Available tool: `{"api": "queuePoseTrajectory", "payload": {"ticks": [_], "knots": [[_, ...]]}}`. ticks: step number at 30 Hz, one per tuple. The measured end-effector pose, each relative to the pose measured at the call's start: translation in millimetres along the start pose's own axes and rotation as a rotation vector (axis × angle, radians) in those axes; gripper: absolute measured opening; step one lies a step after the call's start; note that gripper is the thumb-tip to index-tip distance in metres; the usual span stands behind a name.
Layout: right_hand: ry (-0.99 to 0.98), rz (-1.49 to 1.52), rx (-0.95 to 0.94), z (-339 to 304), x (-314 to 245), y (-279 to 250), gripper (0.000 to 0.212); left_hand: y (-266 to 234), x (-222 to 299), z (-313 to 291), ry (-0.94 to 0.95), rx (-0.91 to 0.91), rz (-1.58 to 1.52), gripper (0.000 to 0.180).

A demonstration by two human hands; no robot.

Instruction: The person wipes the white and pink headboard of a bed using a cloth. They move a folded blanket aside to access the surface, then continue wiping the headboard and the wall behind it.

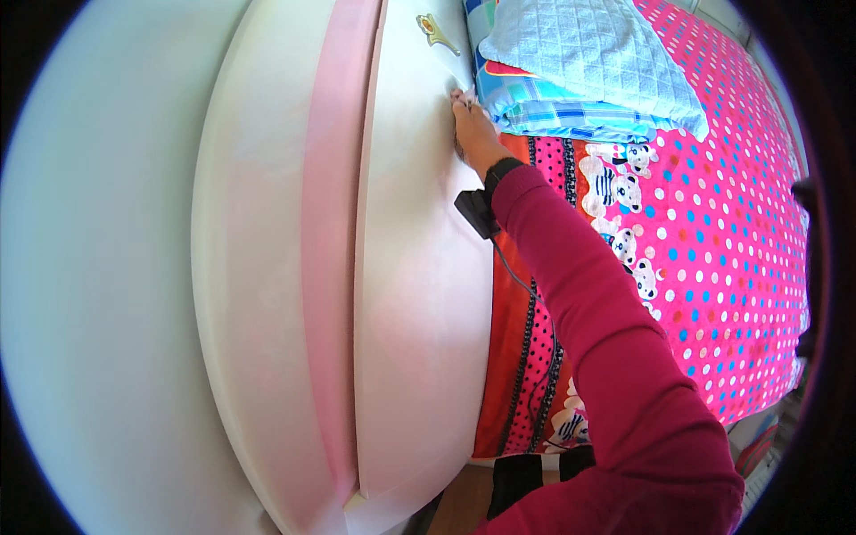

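My right hand (481, 141) is stretched far forward against the white headboard panel (419, 223), its fingers bent round a small crumpled pale cloth (464, 94). Most of that cloth is hidden under the palm and fingers. Just right of the hand lies a folded blue checked quilt (571, 120), with a light-blue quilted pillow cover (588, 53) on top. A gold-coloured ornament (435, 34) is fixed to the panel ahead of the fingers. My left hand does not show.
A pink dotted bedspread (713, 232) with bear prints and a red-black border covers the bed at right. Along the left run the headboard's pink stripe (330, 223) and a pale wall (98, 267). From my wrist, a black box (477, 214) trails a thin cable.
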State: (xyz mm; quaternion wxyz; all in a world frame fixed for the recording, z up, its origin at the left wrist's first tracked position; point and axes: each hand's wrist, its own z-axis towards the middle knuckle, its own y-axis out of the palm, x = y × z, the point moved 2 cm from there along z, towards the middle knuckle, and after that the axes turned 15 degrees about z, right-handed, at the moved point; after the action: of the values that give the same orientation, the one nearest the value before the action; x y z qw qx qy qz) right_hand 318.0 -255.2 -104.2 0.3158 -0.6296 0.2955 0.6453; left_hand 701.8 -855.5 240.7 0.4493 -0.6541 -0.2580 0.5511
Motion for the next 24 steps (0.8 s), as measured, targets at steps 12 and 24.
{"api": "queuePoseTrajectory", "payload": {"ticks": [12,24], "knots": [[-0.715,-0.365,-0.117,37,-123,33,0.037,-10,6,9,0.081,0.066,-0.076,0.082],[-0.27,0.343,-0.283,8,-138,23,0.027,-5,4,-4,0.078,0.044,-0.033,0.072]]}}
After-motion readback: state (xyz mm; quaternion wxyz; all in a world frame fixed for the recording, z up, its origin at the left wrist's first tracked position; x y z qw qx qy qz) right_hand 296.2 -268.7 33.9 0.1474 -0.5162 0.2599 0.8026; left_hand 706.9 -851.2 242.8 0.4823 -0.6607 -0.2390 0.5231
